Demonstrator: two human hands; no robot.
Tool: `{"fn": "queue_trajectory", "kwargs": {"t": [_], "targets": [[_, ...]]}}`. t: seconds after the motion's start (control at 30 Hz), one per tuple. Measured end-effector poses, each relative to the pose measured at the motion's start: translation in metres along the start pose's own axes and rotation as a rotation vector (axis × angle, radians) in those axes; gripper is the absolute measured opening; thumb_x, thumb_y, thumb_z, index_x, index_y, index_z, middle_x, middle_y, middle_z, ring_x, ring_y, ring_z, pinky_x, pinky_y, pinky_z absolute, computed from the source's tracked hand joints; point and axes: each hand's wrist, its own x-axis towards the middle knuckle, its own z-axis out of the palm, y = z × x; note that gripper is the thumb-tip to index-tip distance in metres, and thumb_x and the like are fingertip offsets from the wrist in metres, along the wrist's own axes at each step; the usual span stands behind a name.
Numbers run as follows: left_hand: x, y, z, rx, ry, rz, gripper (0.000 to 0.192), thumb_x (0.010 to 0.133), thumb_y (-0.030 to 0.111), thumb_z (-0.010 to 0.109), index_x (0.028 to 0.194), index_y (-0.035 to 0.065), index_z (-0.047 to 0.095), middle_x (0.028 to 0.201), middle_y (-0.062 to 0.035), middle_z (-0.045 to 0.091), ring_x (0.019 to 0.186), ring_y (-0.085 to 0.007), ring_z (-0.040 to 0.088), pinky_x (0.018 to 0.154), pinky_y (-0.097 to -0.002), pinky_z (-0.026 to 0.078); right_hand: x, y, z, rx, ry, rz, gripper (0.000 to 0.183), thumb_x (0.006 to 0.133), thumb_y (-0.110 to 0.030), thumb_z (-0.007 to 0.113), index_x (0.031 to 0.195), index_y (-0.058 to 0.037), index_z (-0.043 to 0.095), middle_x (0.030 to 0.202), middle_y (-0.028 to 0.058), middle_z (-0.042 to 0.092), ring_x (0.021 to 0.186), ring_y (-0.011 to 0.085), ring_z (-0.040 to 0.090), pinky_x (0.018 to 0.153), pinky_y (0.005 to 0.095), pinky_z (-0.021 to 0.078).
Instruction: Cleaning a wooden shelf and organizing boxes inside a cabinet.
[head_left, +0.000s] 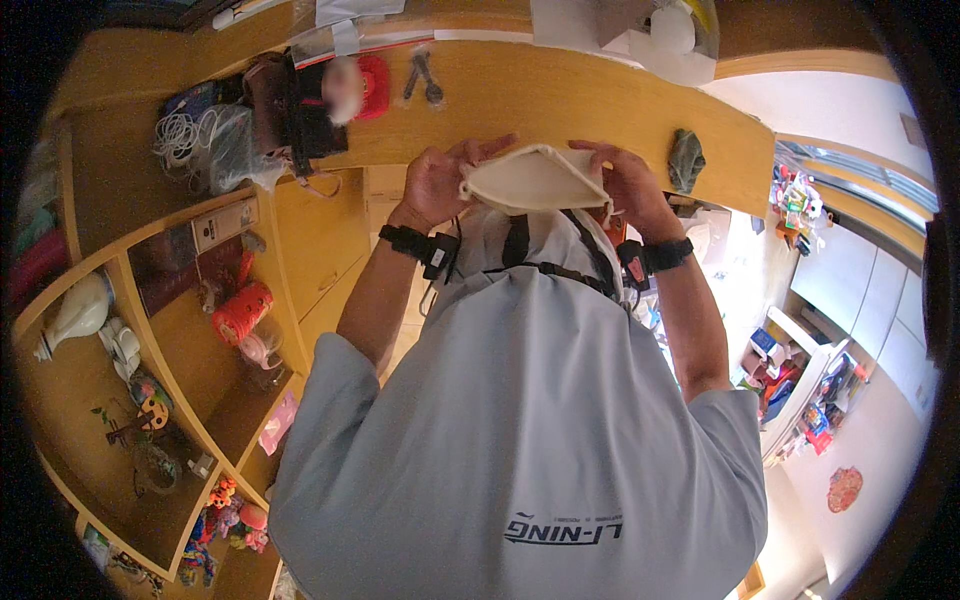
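Note:
A cream cloth pouch (536, 180) is held up in front of my chest by both hands, near the edge of the wooden desk (540, 97). Its mouth gapes wide, and short knotted cords hang at its two ends. My left hand (439, 180) grips the left end, with a finger stretched along the rim. At the right end, my right hand (630, 184) pinches the cloth, its fingers partly behind it. Black straps with small devices are on both wrists. On the desk beyond lie a small dark item in clear plastic (425, 81) and a crumpled dark green item (685, 161).
A brown bag (270, 105), a clear plastic bag (232, 146), white cables (180, 139) and a red item (373, 86) crowd the desk's left part. Wooden shelves (187, 405) with a white vase (84, 307) and toys stand at left. A cluttered white shelf unit (802, 375) is at right.

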Motion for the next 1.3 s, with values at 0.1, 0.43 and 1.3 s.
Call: {"fn": "queue_trajectory", "kwargs": {"t": [0.1, 0.43, 1.3], "targets": [[-0.008, -0.010, -0.022, 0.170, 0.388, -0.094, 0.028, 0.091, 0.028, 0.071, 0.102, 0.0039, 0.063, 0.147, -0.0153, 0.045, 0.129, -0.0249, 0.051, 0.108, -0.0387, 0.043, 0.013, -0.006, 0.029, -0.550, 0.155, -0.030, 0.030, 0.089, -0.005, 0.067, 0.118, 0.0004, 0.060, 0.136, 0.0222, 0.055, 0.114, 0.0250, 0.060, 0.099, 0.0345, 0.0491], [0.032, -0.028, -0.048, 0.521, 0.769, 0.118, 0.063, 0.086, 0.002, 0.074, 0.141, 0.0000, 0.042, 0.132, -0.0128, 0.055, 0.108, -0.0212, 0.063, 0.083, -0.0291, 0.055, 0.150, 0.008, 0.023, -0.377, 0.249, 0.051, 0.074, 0.087, -0.017, 0.077, 0.144, 0.0019, 0.035, 0.137, 0.0239, 0.051, 0.116, 0.0289, 0.058, 0.098, 0.0390, 0.0503], [0.085, 0.053, -0.065, 2.196, 0.654, 0.478, 0.079, 0.086, 0.025, 0.070, 0.151, 0.0029, 0.031, 0.151, -0.0242, 0.038, 0.140, -0.0419, 0.034, 0.117, -0.0499, 0.027, -0.093, 0.113, -0.152, -0.442, 0.974, -0.183, 0.026, 0.098, -0.017, 0.059, 0.117, 0.0010, 0.062, 0.111, 0.0121, 0.071, 0.088, 0.0213, 0.072, 0.075, 0.0307, 0.0575]]}}
